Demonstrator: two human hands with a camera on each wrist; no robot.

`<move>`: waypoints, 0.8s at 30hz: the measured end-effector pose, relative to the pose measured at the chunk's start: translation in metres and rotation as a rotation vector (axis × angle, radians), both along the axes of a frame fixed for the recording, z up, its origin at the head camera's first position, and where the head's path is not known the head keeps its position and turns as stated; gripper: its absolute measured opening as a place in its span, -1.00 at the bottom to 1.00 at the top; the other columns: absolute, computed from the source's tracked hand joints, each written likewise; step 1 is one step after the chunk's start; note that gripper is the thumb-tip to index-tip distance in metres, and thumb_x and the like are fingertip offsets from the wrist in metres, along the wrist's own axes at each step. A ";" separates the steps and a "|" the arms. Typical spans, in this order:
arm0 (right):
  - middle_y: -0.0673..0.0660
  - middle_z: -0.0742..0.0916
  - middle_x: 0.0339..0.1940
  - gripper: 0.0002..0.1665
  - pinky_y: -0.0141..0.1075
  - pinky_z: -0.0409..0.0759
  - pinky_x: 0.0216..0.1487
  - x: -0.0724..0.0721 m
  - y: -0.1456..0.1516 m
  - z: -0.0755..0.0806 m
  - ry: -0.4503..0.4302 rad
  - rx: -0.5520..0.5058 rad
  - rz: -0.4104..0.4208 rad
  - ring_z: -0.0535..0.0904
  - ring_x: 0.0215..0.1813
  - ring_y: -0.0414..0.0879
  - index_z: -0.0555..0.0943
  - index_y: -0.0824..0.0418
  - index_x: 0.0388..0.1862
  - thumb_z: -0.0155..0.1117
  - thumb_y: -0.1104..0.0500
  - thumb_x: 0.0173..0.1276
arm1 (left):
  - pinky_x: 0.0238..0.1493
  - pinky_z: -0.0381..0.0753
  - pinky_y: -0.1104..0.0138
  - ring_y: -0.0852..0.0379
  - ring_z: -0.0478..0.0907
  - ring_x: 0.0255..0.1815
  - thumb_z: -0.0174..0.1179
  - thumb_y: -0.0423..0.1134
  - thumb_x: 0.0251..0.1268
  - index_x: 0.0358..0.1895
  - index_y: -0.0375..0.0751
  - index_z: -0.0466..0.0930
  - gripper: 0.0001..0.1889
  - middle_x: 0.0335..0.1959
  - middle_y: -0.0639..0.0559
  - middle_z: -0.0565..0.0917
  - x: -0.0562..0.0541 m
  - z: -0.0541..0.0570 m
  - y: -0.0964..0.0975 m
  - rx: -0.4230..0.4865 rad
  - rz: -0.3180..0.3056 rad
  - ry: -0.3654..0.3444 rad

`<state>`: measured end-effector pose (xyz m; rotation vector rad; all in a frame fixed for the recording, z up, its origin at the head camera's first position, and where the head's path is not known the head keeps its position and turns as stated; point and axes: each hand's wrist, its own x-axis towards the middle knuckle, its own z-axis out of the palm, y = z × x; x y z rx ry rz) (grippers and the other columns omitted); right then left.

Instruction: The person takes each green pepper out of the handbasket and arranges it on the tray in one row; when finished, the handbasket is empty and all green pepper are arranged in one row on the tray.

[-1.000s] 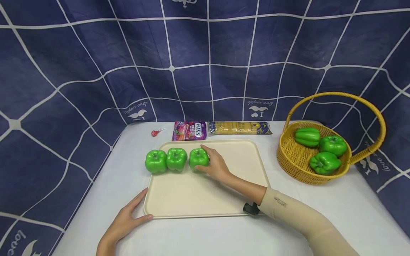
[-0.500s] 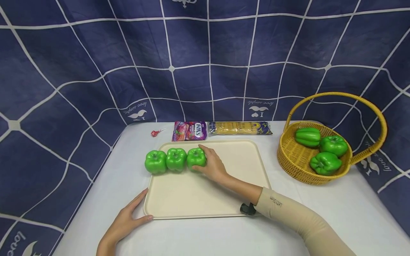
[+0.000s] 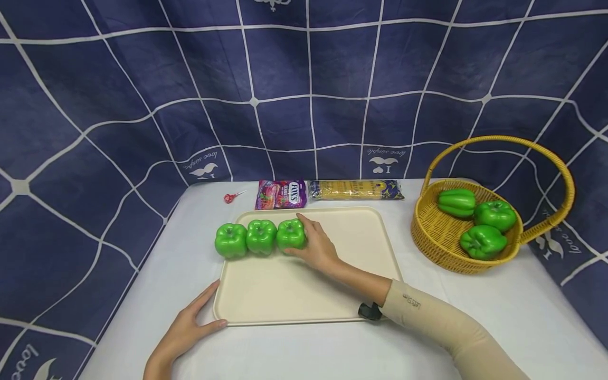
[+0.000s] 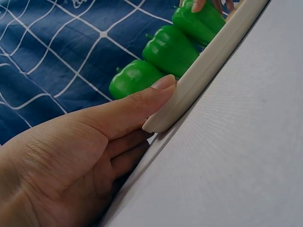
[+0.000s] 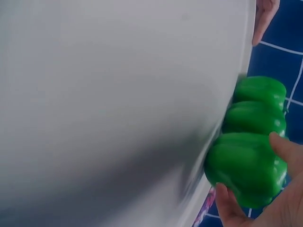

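Observation:
My right hand (image 3: pixel 320 248) holds a green bell pepper (image 3: pixel 288 235) from its right side, thumb in front and fingers behind. Two more green peppers, a middle one (image 3: pixel 260 236) and a left one (image 3: pixel 230 240), form a row with it along the far left part of the cream tray (image 3: pixel 294 295). The left one overlaps the tray's edge. In the right wrist view, thumb and fingers span the held pepper (image 5: pixel 244 161). My left hand (image 3: pixel 185 328) rests spread at the tray's near left corner; the left wrist view shows its thumb (image 4: pixel 163 84) against the rim.
A yellow wicker basket (image 3: pixel 442 258) with a tall handle stands at the right, with three green peppers inside. Behind the tray lie a purple candy bag (image 3: pixel 281 195), a pasta packet (image 3: pixel 356 190) and a red lollipop (image 3: pixel 230 198). A blue checked cloth (image 3: pixel 332 95) hangs behind.
The right hand has shifted slightly left with its pepper, narrowing the gap to the middle pepper; over the last half second it barely moves. The left hand has stayed put.

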<state>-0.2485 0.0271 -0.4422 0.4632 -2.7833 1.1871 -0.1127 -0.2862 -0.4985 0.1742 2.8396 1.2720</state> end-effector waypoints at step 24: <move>0.07 0.57 0.13 -0.37 -0.21 0.54 0.05 0.024 0.206 0.038 0.192 -0.015 0.310 0.51 0.06 -0.01 0.45 0.20 0.19 0.41 0.15 0.12 | 0.27 0.07 -0.21 -0.31 0.07 0.35 0.43 0.05 -0.16 0.41 0.11 0.14 -0.04 0.39 -0.18 0.18 -0.001 0.004 0.003 -0.002 0.020 -0.028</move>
